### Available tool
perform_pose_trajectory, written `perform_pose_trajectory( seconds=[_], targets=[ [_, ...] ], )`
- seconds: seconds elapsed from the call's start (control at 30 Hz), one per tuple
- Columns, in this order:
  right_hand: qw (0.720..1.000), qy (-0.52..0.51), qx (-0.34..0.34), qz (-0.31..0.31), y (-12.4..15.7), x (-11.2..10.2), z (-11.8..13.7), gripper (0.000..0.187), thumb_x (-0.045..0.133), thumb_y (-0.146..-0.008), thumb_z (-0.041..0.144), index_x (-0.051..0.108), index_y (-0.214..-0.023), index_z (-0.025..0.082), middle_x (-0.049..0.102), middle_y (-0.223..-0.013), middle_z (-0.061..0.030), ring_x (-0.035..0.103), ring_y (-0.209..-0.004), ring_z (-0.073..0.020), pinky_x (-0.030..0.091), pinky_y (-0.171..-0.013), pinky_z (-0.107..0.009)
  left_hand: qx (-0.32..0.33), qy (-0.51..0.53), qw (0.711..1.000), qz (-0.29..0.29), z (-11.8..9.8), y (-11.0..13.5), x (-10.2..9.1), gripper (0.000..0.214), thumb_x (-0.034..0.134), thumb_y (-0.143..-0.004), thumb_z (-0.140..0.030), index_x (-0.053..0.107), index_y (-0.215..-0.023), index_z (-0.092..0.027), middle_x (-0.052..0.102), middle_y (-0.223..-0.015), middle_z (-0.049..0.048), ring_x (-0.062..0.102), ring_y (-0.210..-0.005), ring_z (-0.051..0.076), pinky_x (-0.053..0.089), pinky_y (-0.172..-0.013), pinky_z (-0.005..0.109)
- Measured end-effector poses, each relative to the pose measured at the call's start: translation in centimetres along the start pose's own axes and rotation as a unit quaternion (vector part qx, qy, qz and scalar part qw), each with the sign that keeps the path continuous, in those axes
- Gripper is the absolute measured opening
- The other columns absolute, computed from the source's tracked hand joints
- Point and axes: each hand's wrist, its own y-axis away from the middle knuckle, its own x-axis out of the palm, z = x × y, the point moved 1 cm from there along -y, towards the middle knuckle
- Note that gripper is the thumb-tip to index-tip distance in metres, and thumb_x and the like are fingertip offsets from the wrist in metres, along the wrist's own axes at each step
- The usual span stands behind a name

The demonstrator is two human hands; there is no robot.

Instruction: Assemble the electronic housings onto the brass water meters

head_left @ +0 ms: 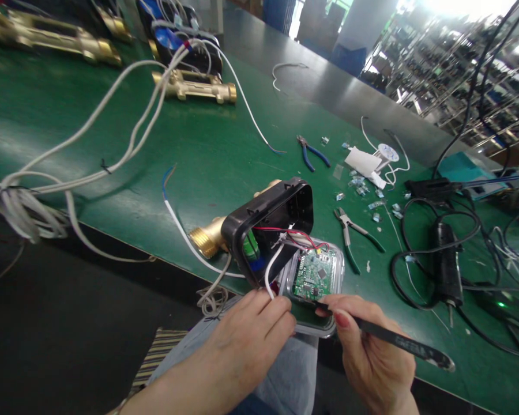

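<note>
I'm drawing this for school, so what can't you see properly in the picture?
All in the head view:
Lower end of the white cable: hidden by the left hand.
Middle of the brass fitting: hidden by the black box.
Lettering on the black tool: blurred.
Tiny print on the circuit board: too small.
Upper-left brass pipe: cut off by the left edge.

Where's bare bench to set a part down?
Green bench between the top-center brass fitting and black housing, left of the loose white wire; also beyond the blue-handled cutters. Crowded: right side, with bulky black tool and clippings; and around the circuit board, left hand and right hand.
</note>
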Motion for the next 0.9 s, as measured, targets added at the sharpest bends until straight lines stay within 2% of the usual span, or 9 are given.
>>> perform_pose_trajectory(
  seconds=[0.17, 0.33, 0.57, 0.9],
  targets=[
    [0.999, 0.026, -0.015, 0.041, -0.4, -0.3, -0.3, 0.008, 0.054, -0.087, 0.013, 0.06, -0.089, 0.018, 0.07, -0.077, -0.0014, 0.068, -0.07, -0.01, 0.055, -0.064, -0.018, -0.008, 0.003, 1.0, -0.001, 0.0, 0.0, -0.1, 0.016, 0.043, -0.092, -0.015, 0.058, -0.097, -0.017, 0.057, -0.093, 0.0047, 0.048, -0.08, 0.019, 0.044, -0.071, 0.034],
    [0.999, -0.038, 0.014, -0.016, 0.4, 0.0, -0.7, 0.012, 0.052, -0.087, 0.011, 0.059, -0.092, 0.02, 0.07, -0.081, -0.0021, 0.069, -0.076, -0.0128, 0.057, -0.069, -0.024, -0.009, 0.001, 1.0, -0.003, -0.1, 0.0, -0.1, 0.015, 0.044, -0.091, -0.015, 0.057, -0.097, -0.017, 0.058, -0.093, 0.0045, 0.048, -0.079, 0.019, 0.043, -0.07, 0.034],
    [1.0, -0.026, 0.008, -0.002, 0.1, 0.2, -0.3, 0.012, 0.052, -0.086, 0.011, 0.06, -0.087, 0.02, 0.071, -0.079, -0.0015, 0.07, -0.076, -0.0133, 0.057, -0.064, -0.021, 0.0, -0.009, 1.0, -0.002, -0.1, -0.1, -0.3, 0.014, 0.044, -0.092, -0.016, 0.057, -0.097, -0.017, 0.057, -0.092, 0.004, 0.049, -0.08, 0.018, 0.041, -0.071, 0.033],
    [0.999, -0.029, 0.015, -0.01, 1.0, 0.3, -0.7, 0.012, 0.054, -0.086, 0.012, 0.061, -0.092, 0.02, 0.071, -0.084, -0.0023, 0.07, -0.078, -0.0131, 0.058, -0.069, -0.023, -0.004, -0.006, 1.0, 0.015, -0.1, 0.0, 0.0, 0.014, 0.047, -0.09, -0.015, 0.057, -0.099, -0.016, 0.057, -0.093, 0.0044, 0.048, -0.081, 0.02, 0.042, -0.072, 0.035]
  ],
)
